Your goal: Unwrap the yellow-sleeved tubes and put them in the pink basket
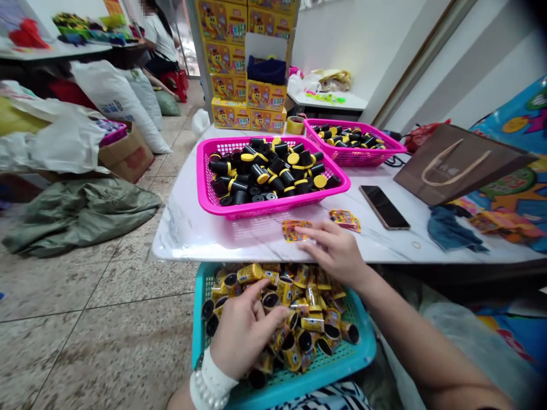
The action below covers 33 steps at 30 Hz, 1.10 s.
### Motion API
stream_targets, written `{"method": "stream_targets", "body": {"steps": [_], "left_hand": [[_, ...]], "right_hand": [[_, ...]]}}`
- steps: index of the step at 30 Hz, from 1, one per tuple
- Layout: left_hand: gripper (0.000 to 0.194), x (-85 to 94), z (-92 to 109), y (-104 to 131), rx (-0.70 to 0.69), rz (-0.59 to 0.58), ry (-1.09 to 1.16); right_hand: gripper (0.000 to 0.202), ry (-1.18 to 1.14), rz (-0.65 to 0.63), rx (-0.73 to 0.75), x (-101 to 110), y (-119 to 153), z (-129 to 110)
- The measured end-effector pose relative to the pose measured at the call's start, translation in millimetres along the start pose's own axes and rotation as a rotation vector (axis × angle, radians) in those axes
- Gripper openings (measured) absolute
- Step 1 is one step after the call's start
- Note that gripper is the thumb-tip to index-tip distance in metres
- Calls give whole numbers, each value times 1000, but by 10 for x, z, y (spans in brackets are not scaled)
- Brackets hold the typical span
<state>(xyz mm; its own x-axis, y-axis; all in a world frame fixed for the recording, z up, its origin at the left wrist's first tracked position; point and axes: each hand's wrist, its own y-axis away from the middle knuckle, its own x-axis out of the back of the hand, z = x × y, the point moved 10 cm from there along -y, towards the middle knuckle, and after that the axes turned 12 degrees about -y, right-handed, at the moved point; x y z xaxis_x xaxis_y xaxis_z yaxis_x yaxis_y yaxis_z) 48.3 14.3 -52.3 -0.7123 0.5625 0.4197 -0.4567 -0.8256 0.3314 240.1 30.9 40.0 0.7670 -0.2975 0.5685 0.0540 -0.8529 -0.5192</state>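
Note:
My left hand (239, 327) hovers over a teal basket (366, 341), thumb and fingers apart, with nothing visible in it. Heaped in the basket are many small black cups in yellow printed sleeves (313, 323). At the table's front edge, my right hand (339, 253) reaches with stretched fingers onto a small stack of orange printed sleeves (291, 231); its fingertips touch the top of the stack. A second stack of printed sleeves (347, 220) lies just beyond that hand. Behind them stands a pink basket (202, 179) full of bare black cups with yellow lids (260, 173).
Another pink basket (367, 158) of black cups stands farther back. A phone (383, 207), a brown paper bag (457, 165) and a blue cloth (453, 228) lie at right. Yellow boxes (231, 114) are stacked behind. Sacks (115, 102) and a seated person (160, 40) are at left.

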Motion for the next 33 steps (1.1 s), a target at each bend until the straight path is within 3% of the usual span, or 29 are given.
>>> {"method": "stream_targets", "body": {"steps": [3, 6, 9, 13, 17, 21, 25, 29, 33], "left_hand": [[52, 209, 167, -2, -103, 155, -100], [45, 243, 182, -85, -77, 97, 63], [43, 244, 230, -219, -40, 56, 278], [48, 221, 376, -410, -60, 89, 467], [34, 244, 415, -484, -119, 126, 558], [26, 301, 424, -448, -193, 93, 455], [21, 369, 535, -426, -258, 108, 310], [20, 472, 533, -310, -239, 256, 310], [22, 466, 402, 40, -203, 409, 359]], "right_hand": [[13, 119, -92, -28, -85, -221, 322], [7, 119, -110, -22, -172, -272, 381], [11, 103, 4, 28, -133, -224, 190], [8, 63, 187, 142, -62, -66, -263], [8, 21, 172, 215, -132, 73, -627], [37, -220, 61, -62, -179, 64, -424], [24, -518, -155, -387, -473, 99, -158], [38, -484, -14, -399, -456, 150, -140], [41, -501, 106, -450, -432, 313, -86]]}}
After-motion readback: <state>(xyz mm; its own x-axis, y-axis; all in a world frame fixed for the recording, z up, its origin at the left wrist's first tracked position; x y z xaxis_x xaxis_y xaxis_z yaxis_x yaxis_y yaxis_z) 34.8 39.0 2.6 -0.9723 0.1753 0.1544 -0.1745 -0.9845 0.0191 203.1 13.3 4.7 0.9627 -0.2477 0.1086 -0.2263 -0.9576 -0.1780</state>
